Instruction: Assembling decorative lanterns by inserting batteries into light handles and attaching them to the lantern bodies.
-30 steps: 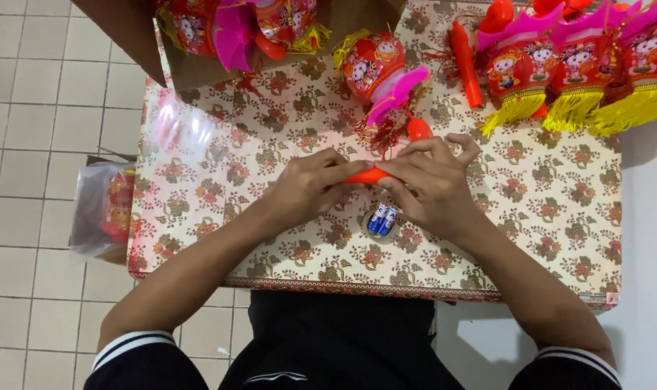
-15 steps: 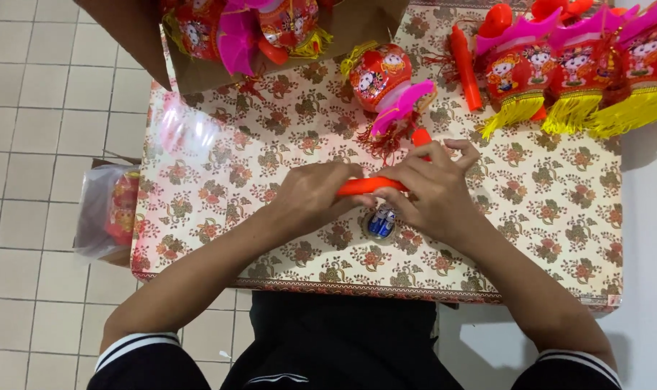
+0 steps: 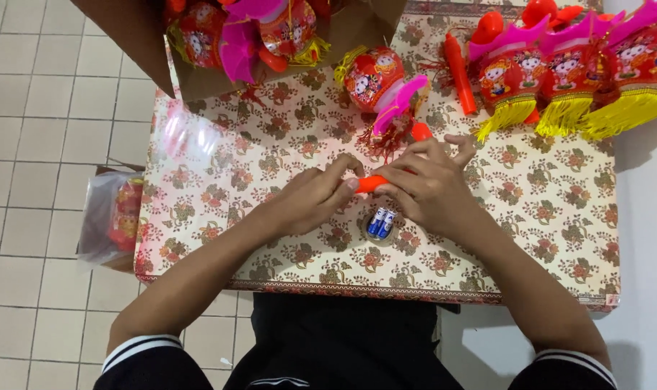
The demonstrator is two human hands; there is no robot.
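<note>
My left hand point(image 3: 315, 196) and my right hand point(image 3: 428, 186) meet over the middle of a table with a floral cloth point(image 3: 271, 144). Both grip an orange plastic stick point(image 3: 370, 183), the handle of a toy lantern; only a short piece shows between the fingers. Its red lantern body with a pink flap point(image 3: 380, 87) lies just beyond my right hand. A pair of small blue and white batteries point(image 3: 380, 222) lies on the cloth right below my hands.
An open cardboard box point(image 3: 198, 43) with more red and pink lanterns stands at the far left. Several finished lanterns with yellow fringes point(image 3: 574, 72) line the far right, beside a loose orange stick point(image 3: 460, 63). A clear bag point(image 3: 112, 217) of lanterns sits on the tiled floor at left.
Both hands have stayed on the orange stick and shifted it slightly between the fingers. The batteries lie in the same place below them.
</note>
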